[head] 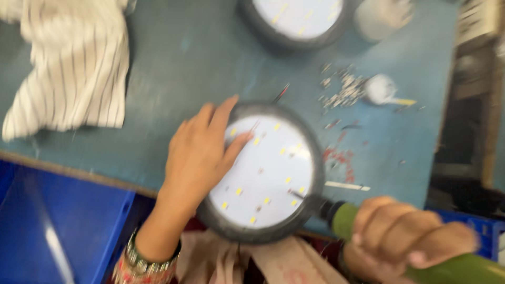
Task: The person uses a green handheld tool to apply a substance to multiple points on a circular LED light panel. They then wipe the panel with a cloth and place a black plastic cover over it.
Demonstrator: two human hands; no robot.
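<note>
Gripped in my right hand, a green-handled screwdriver points its tip at the lower right rim of a round LED light panel on the blue-green workbench. My left hand lies flat on the panel's left side, fingers spread and grasping nothing, steadying it. Judging by the small screws heaped loose beyond, fastening seems part done, though blur hides which holes are filled. A second panel sits at the far edge, a striped cloth to the left.
</note>
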